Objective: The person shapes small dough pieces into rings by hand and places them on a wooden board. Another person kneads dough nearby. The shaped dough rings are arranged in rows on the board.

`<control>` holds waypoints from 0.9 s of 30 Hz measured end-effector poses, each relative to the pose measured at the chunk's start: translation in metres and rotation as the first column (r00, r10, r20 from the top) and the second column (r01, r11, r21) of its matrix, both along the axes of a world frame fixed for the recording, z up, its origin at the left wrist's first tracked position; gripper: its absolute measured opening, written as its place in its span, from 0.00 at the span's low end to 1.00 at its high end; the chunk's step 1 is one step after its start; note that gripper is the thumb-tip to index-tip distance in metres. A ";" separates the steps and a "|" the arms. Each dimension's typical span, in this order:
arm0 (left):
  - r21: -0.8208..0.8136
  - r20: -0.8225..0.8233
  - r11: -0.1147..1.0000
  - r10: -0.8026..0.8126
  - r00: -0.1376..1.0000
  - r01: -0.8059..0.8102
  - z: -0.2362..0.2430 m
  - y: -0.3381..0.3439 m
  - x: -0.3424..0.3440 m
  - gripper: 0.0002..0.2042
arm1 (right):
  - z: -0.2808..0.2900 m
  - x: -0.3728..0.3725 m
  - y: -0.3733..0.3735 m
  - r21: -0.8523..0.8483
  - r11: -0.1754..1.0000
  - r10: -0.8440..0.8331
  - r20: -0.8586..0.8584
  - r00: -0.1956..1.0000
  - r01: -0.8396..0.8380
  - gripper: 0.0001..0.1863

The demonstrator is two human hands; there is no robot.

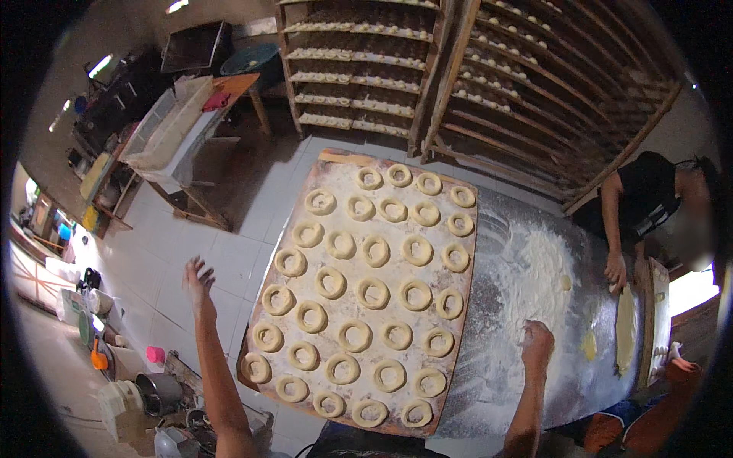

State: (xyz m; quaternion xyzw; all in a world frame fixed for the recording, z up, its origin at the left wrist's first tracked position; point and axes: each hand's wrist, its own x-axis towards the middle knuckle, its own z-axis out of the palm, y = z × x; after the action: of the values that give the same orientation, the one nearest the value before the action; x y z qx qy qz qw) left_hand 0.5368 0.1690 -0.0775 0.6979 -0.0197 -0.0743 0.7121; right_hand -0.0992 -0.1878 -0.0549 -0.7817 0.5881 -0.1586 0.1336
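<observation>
Rows of pale dough rings (375, 250) lie on a floured wooden board (305, 394) in front of me. Off the board's left side, my left hand (198, 281) hangs in the air over the floor, its fingers apart and nothing in it. My right hand (537, 341) is over the metal tabletop (489, 404), beside a spread of white flour (534, 275). Its fingers are curled closed, and what they hold, if anything, is hidden. A small lump of dough (566, 283) sits at the flour's right edge.
Across the table, a co-worker's hand (615, 271) touches a long dough strip (625, 328). Another person's arm (672, 382) shows at lower right. Wooden racks (418, 114) with trays of dough pieces stand behind. Pots (159, 393) and containers crowd the lower left; a wooden table (200, 200) stands beyond.
</observation>
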 end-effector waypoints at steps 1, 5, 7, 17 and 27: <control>-0.012 -0.023 0.999 0.031 0.999 -0.031 0.000 0.017 -0.007 0.24 | 0.001 0.001 -0.002 0.012 0.993 -0.113 -0.022 0.993 0.114 0.10; 0.013 -0.064 0.988 0.155 0.986 -0.154 -0.004 0.079 -0.026 0.24 | 0.002 0.005 -0.020 0.259 0.923 -0.382 0.515 0.767 0.286 0.15; 0.020 -0.072 0.972 0.234 0.970 -0.233 -0.005 0.111 -0.034 0.25 | -0.002 0.011 -0.042 0.530 0.848 -0.522 0.839 -0.153 0.018 0.18; -0.030 -0.083 0.911 0.407 0.910 -0.411 -0.005 0.148 -0.059 0.23 | 0.084 0.246 -0.145 0.246 0.495 -0.359 0.931 -0.062 0.833 0.19; -0.134 -0.211 0.910 0.362 0.908 -0.393 -0.008 0.148 -0.046 0.22 | 0.004 0.255 -0.093 0.765 0.641 -0.766 0.630 -0.132 -0.069 0.23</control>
State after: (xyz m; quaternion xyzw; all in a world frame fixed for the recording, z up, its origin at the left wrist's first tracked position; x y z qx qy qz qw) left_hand 0.4912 0.3172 -0.0856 0.6139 0.1745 0.0040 0.7698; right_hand 0.1557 -0.2808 -0.0512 -0.1329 0.5325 -0.4952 0.6735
